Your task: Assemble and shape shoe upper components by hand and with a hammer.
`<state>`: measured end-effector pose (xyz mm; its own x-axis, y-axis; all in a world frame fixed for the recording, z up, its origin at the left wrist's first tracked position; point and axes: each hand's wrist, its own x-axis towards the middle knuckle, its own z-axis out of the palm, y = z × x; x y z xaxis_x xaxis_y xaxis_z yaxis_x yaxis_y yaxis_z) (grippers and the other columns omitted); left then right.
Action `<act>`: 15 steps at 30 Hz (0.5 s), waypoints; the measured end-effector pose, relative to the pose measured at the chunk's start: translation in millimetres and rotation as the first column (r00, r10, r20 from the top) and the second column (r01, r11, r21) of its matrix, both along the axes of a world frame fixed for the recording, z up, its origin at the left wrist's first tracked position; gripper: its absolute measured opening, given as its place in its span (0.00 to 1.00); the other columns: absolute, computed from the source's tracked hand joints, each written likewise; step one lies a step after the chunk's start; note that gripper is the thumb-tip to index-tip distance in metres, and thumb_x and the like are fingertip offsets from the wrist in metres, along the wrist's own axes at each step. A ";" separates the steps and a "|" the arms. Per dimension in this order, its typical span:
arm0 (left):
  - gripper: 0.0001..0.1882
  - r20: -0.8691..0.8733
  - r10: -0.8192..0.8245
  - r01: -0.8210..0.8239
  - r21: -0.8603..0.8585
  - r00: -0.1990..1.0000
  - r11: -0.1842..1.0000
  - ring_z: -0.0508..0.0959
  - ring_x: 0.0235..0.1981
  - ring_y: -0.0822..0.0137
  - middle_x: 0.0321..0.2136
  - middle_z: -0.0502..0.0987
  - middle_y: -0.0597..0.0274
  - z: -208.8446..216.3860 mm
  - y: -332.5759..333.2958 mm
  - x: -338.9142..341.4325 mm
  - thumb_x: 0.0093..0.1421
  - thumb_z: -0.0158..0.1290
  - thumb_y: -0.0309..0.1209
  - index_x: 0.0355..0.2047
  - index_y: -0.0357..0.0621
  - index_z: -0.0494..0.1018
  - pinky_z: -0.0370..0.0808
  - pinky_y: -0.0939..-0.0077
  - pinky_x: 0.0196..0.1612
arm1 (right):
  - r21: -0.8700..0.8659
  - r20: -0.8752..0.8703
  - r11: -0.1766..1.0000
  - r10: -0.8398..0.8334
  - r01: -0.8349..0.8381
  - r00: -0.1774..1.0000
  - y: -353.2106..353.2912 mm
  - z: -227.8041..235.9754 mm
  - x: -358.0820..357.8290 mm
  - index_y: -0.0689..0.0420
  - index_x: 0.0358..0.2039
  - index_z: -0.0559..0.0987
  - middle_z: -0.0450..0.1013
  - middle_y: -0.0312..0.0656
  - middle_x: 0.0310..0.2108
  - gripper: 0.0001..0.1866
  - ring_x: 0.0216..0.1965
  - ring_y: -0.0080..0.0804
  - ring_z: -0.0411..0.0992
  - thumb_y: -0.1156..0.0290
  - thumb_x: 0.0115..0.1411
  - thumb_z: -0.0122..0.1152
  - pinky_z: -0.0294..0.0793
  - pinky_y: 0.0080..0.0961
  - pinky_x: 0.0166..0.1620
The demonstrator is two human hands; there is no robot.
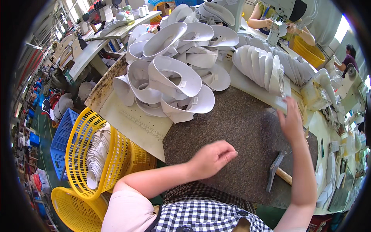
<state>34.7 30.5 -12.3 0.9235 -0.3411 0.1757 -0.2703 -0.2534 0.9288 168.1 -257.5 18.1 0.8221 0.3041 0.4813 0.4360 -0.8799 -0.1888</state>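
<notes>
My left hand (216, 156) is above the dark speckled work mat (220, 123), fingers curled in and thumb against them, with nothing visible in it. Farther right, my right hand (291, 120) reaches forward with thumb and fingers apart. Its fingertips are close to the near end of a row of nested white shoe uppers (259, 67); whether they touch is unclear. A loose heap of white shoe uppers (174, 77) lies at the back left of the mat, some with small labels inside. A hammer (275, 170) with a wooden handle lies beside my right forearm, which partly hides it.
Left of the table, a yellow basket (114, 170) holds stacked white pieces, with a blue crate (63, 143) behind and another yellow basket (77, 207) below. Brushes (333, 147) and a stained tub (317, 92) stand right. Across the table, a co-worker's hands (291, 28) are at a machine (276, 33).
</notes>
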 end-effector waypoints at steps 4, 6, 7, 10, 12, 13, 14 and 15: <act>0.09 0.790 0.031 -0.579 0.422 0.613 0.697 0.77 0.41 0.60 0.37 0.78 0.59 26.4 51.9 38.4 0.59 0.50 0.27 0.39 0.45 0.76 0.67 0.60 0.53 | 0.181 -0.193 0.981 0.100 -0.065 0.976 14.8 2.2 -108.7 0.60 0.41 0.74 0.70 0.53 0.51 0.14 0.57 0.52 0.66 0.76 0.54 0.62 0.63 0.42 0.60; 0.10 0.920 -0.157 -0.847 0.391 0.358 0.360 0.76 0.42 0.61 0.38 0.78 0.59 36.1 72.1 74.6 0.58 0.48 0.28 0.37 0.49 0.78 0.59 0.55 0.60 | 0.097 -0.210 0.994 0.060 -0.040 0.976 5.8 -4.4 -152.2 0.58 0.40 0.75 0.71 0.50 0.50 0.14 0.58 0.50 0.65 0.78 0.52 0.61 0.61 0.44 0.62; 0.10 0.927 -0.191 -0.874 0.369 0.323 0.316 0.76 0.42 0.61 0.38 0.79 0.59 36.7 81.6 92.1 0.58 0.48 0.28 0.36 0.50 0.78 0.55 0.53 0.63 | 0.082 -0.209 0.997 0.029 -0.012 0.977 3.9 -7.4 -168.5 0.57 0.39 0.76 0.71 0.49 0.49 0.13 0.59 0.50 0.65 0.78 0.51 0.61 0.60 0.44 0.63; 0.09 0.713 -0.038 -0.682 0.683 0.700 0.260 0.77 0.42 0.62 0.35 0.79 0.60 57.0 115.9 109.8 0.57 0.49 0.25 0.35 0.48 0.78 0.59 0.53 0.62 | 0.158 -0.238 0.987 0.026 0.012 0.971 -2.4 -18.0 -174.4 0.56 0.36 0.77 0.72 0.45 0.48 0.10 0.60 0.49 0.63 0.79 0.51 0.59 0.59 0.44 0.64; 0.09 0.875 0.050 -0.778 0.400 0.481 0.485 0.78 0.40 0.62 0.34 0.79 0.61 62.4 113.0 114.3 0.56 0.49 0.23 0.34 0.47 0.78 0.59 0.53 0.62 | 0.204 -0.238 0.977 -0.010 0.060 0.971 -11.4 -24.3 -176.7 0.56 0.35 0.77 0.72 0.45 0.47 0.09 0.60 0.48 0.63 0.79 0.52 0.58 0.59 0.45 0.64; 0.10 0.934 0.078 -0.791 0.248 0.348 0.559 0.79 0.38 0.62 0.33 0.79 0.61 70.0 102.9 109.4 0.56 0.48 0.23 0.35 0.46 0.78 0.59 0.53 0.63 | 0.262 -0.242 0.965 0.045 0.021 0.969 -16.5 -27.2 -179.9 0.56 0.34 0.77 0.72 0.44 0.47 0.08 0.61 0.47 0.63 0.80 0.52 0.58 0.59 0.46 0.64; 0.11 0.954 0.040 -0.754 0.209 0.298 0.622 0.79 0.39 0.63 0.34 0.79 0.63 72.4 87.5 102.4 0.56 0.48 0.24 0.36 0.48 0.78 0.58 0.52 0.63 | 0.262 -0.239 0.962 -0.013 0.077 0.971 -21.7 -27.5 -183.5 0.56 0.34 0.77 0.72 0.44 0.47 0.08 0.61 0.47 0.63 0.80 0.52 0.58 0.59 0.46 0.64; 0.12 0.970 0.013 -0.715 0.169 0.242 0.678 0.79 0.39 0.63 0.34 0.79 0.64 70.8 69.5 94.6 0.57 0.48 0.24 0.37 0.49 0.78 0.56 0.50 0.64 | 0.229 -0.241 0.971 -0.014 0.071 0.970 -27.6 -26.6 -185.7 0.56 0.34 0.77 0.72 0.44 0.47 0.08 0.60 0.47 0.64 0.79 0.52 0.58 0.60 0.47 0.63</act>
